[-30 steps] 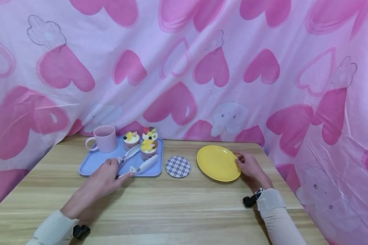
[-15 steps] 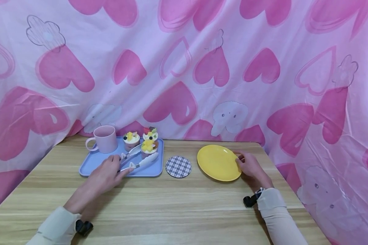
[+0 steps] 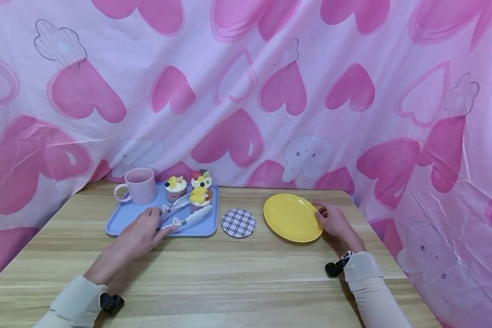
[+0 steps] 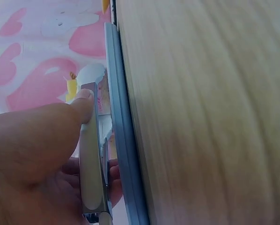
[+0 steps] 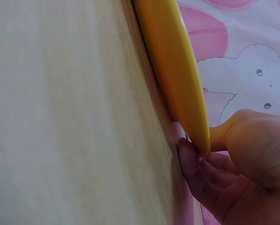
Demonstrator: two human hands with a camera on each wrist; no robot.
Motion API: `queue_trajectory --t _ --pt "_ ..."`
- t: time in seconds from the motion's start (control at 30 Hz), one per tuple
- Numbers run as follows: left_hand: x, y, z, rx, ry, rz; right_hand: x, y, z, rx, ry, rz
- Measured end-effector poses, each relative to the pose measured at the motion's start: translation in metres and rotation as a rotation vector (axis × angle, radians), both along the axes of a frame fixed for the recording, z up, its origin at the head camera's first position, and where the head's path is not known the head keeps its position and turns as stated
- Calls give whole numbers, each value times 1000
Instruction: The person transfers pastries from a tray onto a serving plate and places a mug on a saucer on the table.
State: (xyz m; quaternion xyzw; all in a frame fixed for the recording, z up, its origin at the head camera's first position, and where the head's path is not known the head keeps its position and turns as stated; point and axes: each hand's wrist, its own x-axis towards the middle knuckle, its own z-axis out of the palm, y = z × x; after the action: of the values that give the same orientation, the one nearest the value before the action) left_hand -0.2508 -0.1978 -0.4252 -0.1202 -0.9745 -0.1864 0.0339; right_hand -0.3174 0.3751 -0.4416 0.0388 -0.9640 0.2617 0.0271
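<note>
My left hand [image 3: 137, 234] grips a pair of tongs [image 3: 193, 216] with pale tips, thumb along one arm in the left wrist view. The tips stand on either side of the front dessert cup [image 3: 200, 197], which has cream and yellow fruit on top. This cup sits toward the right of a blue tray [image 3: 125, 222]; the tongs hide part of its lower side. On the right, my right hand [image 3: 335, 223] pinches the right rim of a yellow plate [image 3: 292, 218]. In the right wrist view, fingertips lie under the tilted-looking plate edge [image 5: 175, 65].
Two more fruit-topped dessert cups, one at the back left [image 3: 176, 187] and one behind [image 3: 201, 179], share the tray with a pink mug [image 3: 143, 187]. A round checked coaster [image 3: 238, 223] lies between tray and plate. A heart-patterned curtain [image 3: 229, 100] rises behind the wooden table [image 3: 229, 282].
My left hand has shifted slightly forward, and the tongs' tips have come a little closer around the front dessert cup. The right hand and plate have stayed nearly still.
</note>
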Motion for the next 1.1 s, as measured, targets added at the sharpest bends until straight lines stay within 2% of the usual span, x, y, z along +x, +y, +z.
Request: queue_trajectory --t 0.37,0.67,1.1 --pt "-1 -2 -4 -29 5 -43 0 1 0 3 34 18" --pt "-1 -2 -5 -59 33 -27 1 0 0 -1 56 25" --pt "-1 -1 -4 -68 57 -18 2 0 1 -7 17 2"
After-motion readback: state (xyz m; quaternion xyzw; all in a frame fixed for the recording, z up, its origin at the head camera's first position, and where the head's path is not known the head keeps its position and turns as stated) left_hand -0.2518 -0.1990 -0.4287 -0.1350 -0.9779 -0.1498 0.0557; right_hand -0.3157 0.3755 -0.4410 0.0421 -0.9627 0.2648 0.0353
